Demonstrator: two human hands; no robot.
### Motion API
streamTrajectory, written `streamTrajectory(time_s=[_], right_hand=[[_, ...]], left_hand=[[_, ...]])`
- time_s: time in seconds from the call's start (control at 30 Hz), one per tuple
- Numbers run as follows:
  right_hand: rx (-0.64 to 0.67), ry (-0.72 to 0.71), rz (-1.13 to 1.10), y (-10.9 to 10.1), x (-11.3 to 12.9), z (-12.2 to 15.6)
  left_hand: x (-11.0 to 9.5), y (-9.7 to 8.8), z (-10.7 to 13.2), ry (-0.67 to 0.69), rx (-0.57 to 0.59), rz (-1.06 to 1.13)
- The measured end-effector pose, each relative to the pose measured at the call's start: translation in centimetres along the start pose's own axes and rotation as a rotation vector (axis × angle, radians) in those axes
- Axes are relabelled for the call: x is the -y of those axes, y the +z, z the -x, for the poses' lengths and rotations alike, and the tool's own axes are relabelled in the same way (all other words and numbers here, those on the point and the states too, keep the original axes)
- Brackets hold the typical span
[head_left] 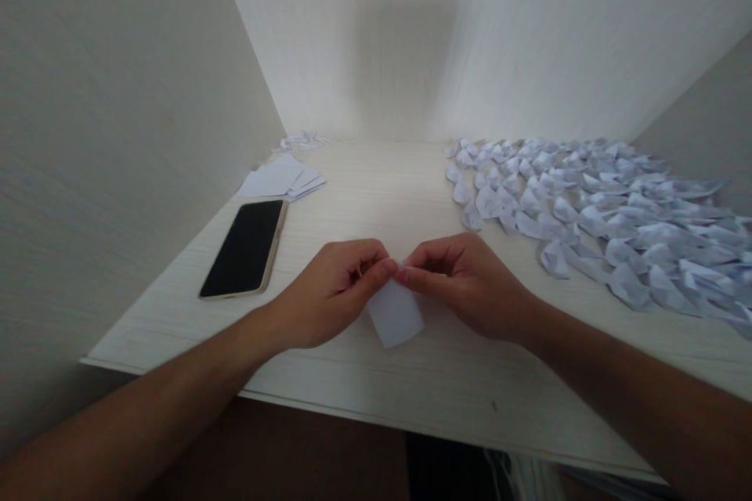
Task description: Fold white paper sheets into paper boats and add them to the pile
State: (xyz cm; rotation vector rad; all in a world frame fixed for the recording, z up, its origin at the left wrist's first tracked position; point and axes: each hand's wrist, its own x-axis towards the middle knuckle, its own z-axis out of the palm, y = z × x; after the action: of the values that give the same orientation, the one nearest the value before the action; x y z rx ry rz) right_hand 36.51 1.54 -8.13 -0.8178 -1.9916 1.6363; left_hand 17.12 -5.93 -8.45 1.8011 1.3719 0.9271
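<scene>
My left hand (332, 291) and my right hand (464, 282) meet over the pale wooden desk (376, 196), fingertips touching. Both pinch the top edge of a small white slip of paper (395, 315), which lies flat on the desk below my thumbs. The fingers of each hand are curled in, closed on the paper.
A dark phone (244, 247) lies face up at the left. Behind it sits a small stack of white paper slips (282, 180), with a few scraps (301, 142) at the back wall. Several folded white paper pieces (593, 211) cover the desk's right side. Pale walls enclose left, back and right.
</scene>
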Motion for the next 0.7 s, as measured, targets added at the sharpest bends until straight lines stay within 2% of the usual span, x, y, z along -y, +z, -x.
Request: streamTrajectory(time_s=[0.1,0.4,0.57,0.7], right_hand=[[0.049,0.001,0.019,0.0,0.1,0.2],[0.136,0.017,0.001,0.1,-0.1,0.4],[0.151,0.024,-0.066,0.0,-0.5,0.1],[0.123,0.03,-0.05,-0.3,-0.4,0.0]], left_hand=[[-0.6,-0.6,0.0,0.09,0.078,-0.169],[-1.7,-0.8,0.1,0.153,0.196,-0.302],[-1.1,-0.7,-0.1,0.212,0.14,-0.285],[-0.6,-1.6,-0.2,0.199,-0.002,-0.29]])
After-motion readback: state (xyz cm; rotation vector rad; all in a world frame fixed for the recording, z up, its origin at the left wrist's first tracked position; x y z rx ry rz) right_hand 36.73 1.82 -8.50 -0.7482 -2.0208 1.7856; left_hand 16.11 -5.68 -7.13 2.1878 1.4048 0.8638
